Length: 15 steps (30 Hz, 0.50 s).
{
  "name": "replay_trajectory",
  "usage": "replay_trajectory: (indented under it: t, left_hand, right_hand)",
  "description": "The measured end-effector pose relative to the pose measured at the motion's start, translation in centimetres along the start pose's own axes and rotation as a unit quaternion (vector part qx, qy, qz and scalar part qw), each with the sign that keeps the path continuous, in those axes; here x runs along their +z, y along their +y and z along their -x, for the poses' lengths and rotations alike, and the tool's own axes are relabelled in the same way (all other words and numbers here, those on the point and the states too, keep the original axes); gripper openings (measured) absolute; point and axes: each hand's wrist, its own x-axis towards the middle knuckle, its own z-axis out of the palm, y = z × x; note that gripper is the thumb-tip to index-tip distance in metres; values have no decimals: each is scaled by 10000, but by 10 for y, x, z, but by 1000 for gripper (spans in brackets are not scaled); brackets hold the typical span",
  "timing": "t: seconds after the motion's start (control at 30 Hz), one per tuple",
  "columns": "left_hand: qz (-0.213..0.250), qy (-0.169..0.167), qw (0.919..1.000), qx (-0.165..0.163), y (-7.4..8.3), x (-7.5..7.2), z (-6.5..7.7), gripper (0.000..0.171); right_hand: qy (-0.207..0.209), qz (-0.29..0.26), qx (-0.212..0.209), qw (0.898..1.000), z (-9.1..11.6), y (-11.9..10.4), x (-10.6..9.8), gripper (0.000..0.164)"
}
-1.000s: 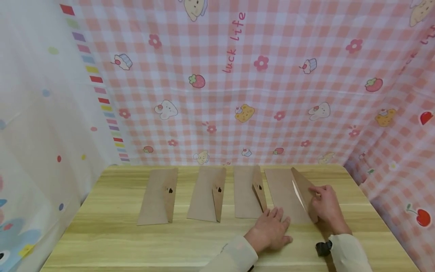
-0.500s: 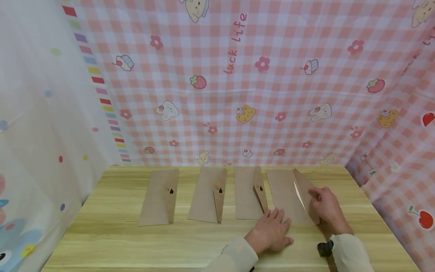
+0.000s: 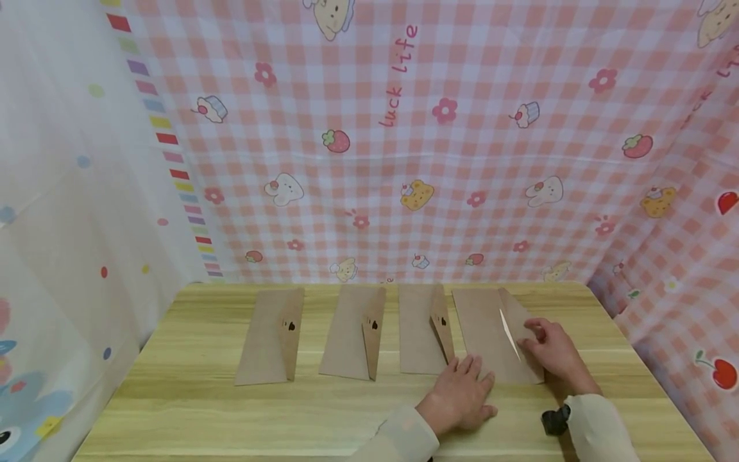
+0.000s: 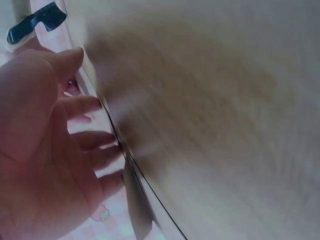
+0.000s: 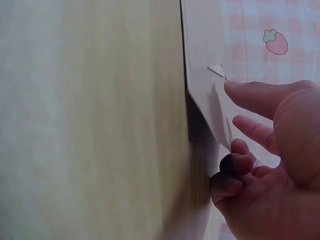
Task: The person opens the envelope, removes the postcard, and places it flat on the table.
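Just left of the right hand's (image 3: 551,350) fingers, I have the rightmost brown kraft-paper envelope (image 3: 482,340), flat, long axis running away from me, far end leaning left. Its triangular brown paper flap (image 3: 516,319) is right at that thumb; contact unclear. Right hand's nearer the flap: thumb and index apart, no pinch visible, others curled. Left hand (image 3: 462,393), fingers spread, by the near edge.

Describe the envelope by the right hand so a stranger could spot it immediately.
Before the pink checked cloth stands a wooden table bearing a row of brown envelopes. Find the rightmost envelope, by the right hand. Its flap spreads outward beside a white slit, whereas its three neighbours have flaps folded inward, each showing a dark mark.
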Motion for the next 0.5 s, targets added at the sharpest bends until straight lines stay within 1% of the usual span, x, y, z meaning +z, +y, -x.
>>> replay_trajectory:
  t: [0.2,0.3,0.5]
  left_hand:
    - [-176,1,9996,-211,4,2,-1,62]
    - [-189,1,9996,-228,4,4,-2,62]
    - [-205,24,9996,-194,4,6,-3,63]
  right_hand:
    - [-89,-50,47,9999,-1,2,0,44]
    - [-176,-44,153,9997,-2,3,0,46]
    - [-474,-180,443,9977,-6,2,0,54]
